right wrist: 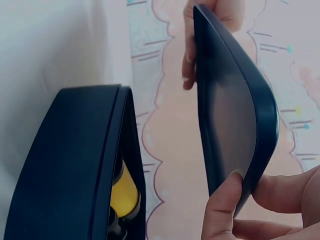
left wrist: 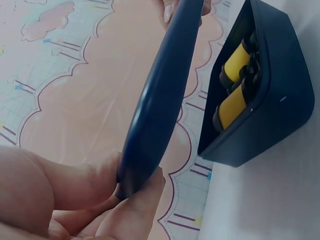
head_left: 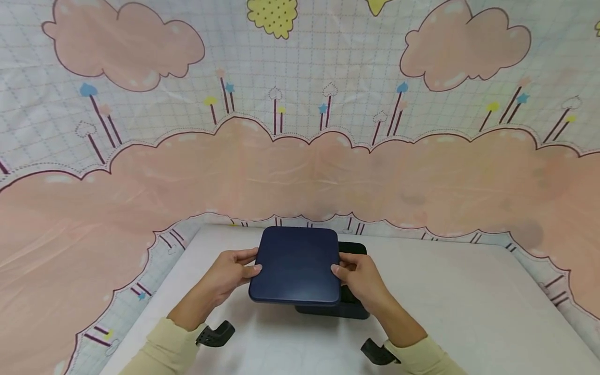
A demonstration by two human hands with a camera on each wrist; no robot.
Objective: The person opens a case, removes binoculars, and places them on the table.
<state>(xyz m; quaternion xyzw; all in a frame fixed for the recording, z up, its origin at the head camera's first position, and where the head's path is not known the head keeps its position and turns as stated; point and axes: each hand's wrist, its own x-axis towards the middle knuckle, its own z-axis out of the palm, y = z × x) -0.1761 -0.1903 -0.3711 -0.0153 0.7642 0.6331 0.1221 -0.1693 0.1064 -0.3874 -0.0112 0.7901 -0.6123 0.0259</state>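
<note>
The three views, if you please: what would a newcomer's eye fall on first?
The eye probably falls first on the dark blue, rounded-square lid, held between the left hand and the right hand, apart from the open dark blue, round-cornered box on the white table. Yellow-and-black cylindrical objects stand out inside that box. A pastel, peach-clouded backdrop rises behind.

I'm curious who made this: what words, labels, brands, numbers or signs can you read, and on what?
None readable.
Dark blue rounded-square lid: no lettering shows.
Dark blue open box: one tiny pale mark, too small to make out.
Yellow-and-black rounded objects inside: no lettering visible.
Pink-and-white cloud-patterned backdrop: drawings, no words.
</note>
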